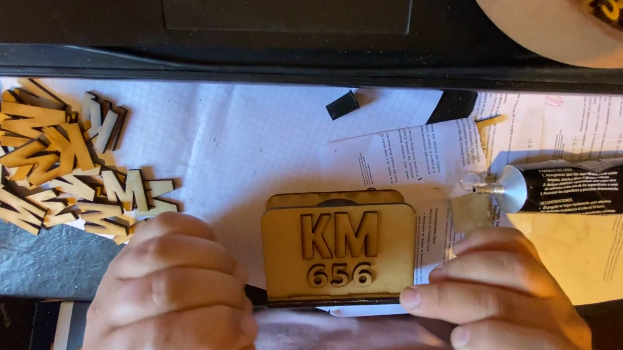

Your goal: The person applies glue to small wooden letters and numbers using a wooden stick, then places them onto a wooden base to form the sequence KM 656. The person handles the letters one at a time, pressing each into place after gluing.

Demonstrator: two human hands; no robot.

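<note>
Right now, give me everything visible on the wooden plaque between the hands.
The wooden plaque is a flat, pale laser-cut plywood panel with rounded top corners and dark, burnt-looking edges. Raised cut-out letters sit in a row above raised numerals on its face. A second matching layer peeks out behind its top edge. It lies over the printed papers. The right hand touches its right edge with thumb and fingertip; the left hand sits at its lower left corner.

The plaque (pixel 338 247) was pale tan wood with raised letters edged dark brown; the loose letters (pixel 56 161) matched it, the glue tube (pixel 606 190) was black with white print, the paper (pixel 251 143) white with a fine grid
</note>
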